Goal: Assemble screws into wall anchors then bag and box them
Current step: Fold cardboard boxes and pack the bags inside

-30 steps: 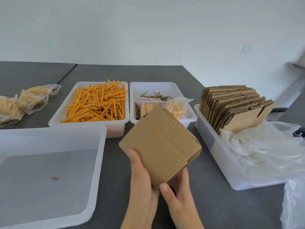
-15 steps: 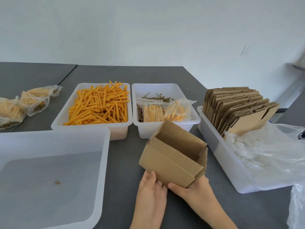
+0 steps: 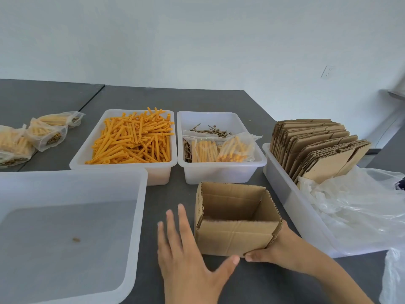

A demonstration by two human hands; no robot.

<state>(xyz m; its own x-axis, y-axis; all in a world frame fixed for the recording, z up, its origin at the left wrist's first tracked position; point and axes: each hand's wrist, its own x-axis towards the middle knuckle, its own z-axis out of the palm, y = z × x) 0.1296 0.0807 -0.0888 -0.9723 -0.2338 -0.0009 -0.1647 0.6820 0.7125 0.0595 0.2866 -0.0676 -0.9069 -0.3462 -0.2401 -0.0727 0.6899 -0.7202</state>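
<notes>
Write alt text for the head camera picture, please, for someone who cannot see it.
An open brown cardboard box stands upright on a grey table, the right hand holding its near right corner and the left hand spread flat beside it. Behind are a white bin of orange plastic wall anchors, a white bin of screws and filled bags, and flattened cardboard boxes.

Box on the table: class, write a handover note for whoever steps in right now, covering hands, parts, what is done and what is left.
Left hand: open, beside the box.
Right hand: grips the box's near right corner.
Box: upright, open, nothing visible inside.
Filled bags: in the screw bin; more bags far left.
Anchors: in their bin.
Left: bags into box, close it.
</notes>
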